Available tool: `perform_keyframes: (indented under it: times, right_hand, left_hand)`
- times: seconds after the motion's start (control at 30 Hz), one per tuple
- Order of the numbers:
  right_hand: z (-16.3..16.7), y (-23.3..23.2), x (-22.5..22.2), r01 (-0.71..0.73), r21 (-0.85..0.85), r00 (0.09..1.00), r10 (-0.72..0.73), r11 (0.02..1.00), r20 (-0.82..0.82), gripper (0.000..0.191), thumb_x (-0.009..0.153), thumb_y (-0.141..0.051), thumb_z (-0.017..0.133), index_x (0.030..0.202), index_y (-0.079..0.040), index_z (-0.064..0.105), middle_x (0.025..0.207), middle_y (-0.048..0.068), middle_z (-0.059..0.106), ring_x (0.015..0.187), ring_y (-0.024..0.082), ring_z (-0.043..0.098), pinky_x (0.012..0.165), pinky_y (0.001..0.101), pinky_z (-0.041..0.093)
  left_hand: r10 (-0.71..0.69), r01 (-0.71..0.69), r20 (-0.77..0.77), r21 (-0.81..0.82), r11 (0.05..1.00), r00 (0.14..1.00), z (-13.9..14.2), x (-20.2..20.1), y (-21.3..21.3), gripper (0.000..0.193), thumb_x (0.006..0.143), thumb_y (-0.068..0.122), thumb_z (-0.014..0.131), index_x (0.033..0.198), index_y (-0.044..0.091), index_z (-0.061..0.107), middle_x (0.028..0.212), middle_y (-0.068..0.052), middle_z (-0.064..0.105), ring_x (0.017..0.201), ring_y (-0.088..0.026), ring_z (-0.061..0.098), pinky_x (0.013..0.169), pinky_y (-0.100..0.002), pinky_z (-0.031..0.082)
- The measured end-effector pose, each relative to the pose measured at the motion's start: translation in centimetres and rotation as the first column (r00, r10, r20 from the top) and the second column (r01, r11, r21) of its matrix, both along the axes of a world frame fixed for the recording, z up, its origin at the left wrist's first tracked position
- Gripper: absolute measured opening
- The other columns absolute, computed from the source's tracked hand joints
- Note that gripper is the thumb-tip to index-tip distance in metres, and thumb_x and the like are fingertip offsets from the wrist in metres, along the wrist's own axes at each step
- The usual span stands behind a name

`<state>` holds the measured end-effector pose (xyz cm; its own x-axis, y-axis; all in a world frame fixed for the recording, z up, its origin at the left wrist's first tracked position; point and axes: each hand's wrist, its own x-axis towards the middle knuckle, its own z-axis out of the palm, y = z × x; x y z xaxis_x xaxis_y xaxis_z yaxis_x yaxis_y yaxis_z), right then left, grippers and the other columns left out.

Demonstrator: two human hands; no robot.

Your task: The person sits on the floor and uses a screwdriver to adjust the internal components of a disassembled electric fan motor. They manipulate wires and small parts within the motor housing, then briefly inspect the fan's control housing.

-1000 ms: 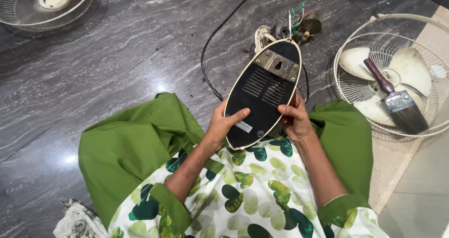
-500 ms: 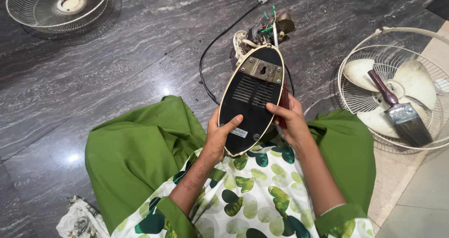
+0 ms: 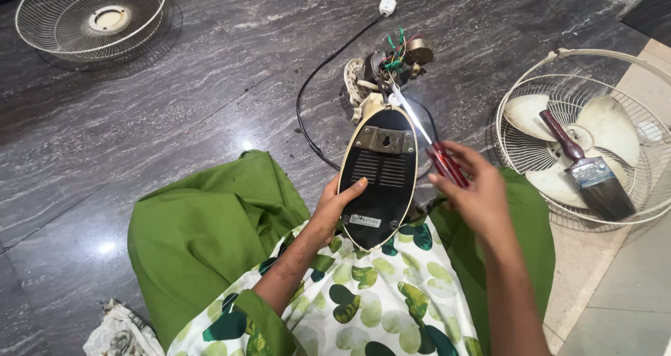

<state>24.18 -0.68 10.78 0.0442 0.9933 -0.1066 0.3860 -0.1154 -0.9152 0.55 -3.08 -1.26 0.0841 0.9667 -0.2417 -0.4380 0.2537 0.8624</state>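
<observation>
Grey floor (image 3: 175, 118) around fan base (image 3: 377, 188)

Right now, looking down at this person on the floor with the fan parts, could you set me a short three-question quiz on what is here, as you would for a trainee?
1. True or false: the right hand holds a red-handled screwdriver.
2. What does the left hand steady? A) a wire fan guard B) the black fan base with a cream rim C) a paintbrush
3. Fill the gap: the paintbrush lies in the wire guard on top of the fan ____.

Key:
1. True.
2. B: the fan base stands tilted on the lap, underside up.
3. Blades.
</observation>
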Motion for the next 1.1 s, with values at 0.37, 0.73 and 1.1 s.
perform_keyframes:
  times: [0.37, 0.73, 1.1]
  right_hand:
    - [9.2, -5.2, 3.4, -0.063, 0.454, 0.991, 0.001, 0.889, 0.136, 0.032, 0.091, 0.008, 0.073, 0.121, 0.003, 0.066, 0.116, 0.014, 0.074, 0.100, 0.017, 0.071, 0.088, 0.0292, 0.058]
    - [9.8, -10.1, 5.2, 0.079, 0.624, 0.987, 0.026, 0.777, -0.158, 0.020, 0.112, -0.002, 0.066, 0.123, -0.001, 0.051, 0.125, 0.019, 0.063, 0.101, 0.015, 0.065, 0.088, 0.0227, 0.057]
    - [10.0, -9.8, 0.9, -0.142, 0.834, 0.984, 0.164, 0.533, 0.062, 0.025, 0.105, 0.003, 0.072, 0.122, 0.008, 0.054, 0.108, 0.023, 0.069, 0.110, 0.027, 0.075, 0.092, 0.0357, 0.066]
  left_hand:
    - [-0.034, 0.033, -0.030, -0.038, 0.999, 0.999, 0.5, 0.0, -0.2, 0.053, 0.089, 0.033, 0.073, 0.133, 0.006, 0.059, 0.117, -0.009, 0.071, 0.105, -0.018, 0.070, 0.092, -0.033, 0.056]
    - [-0.055, 0.052, -0.052, -0.061, 0.997, 0.997, 0.9, 0.0, -0.2, 0.056, 0.089, 0.035, 0.072, 0.134, 0.005, 0.057, 0.115, -0.011, 0.071, 0.103, -0.019, 0.071, 0.091, -0.035, 0.058]
    - [-0.005, 0.010, -0.102, 0.043, 0.999, 0.995, -0.1, 0.0, 0.6, 0.060, 0.090, 0.036, 0.073, 0.140, 0.009, 0.056, 0.122, -0.007, 0.071, 0.109, -0.013, 0.069, 0.096, -0.030, 0.054]
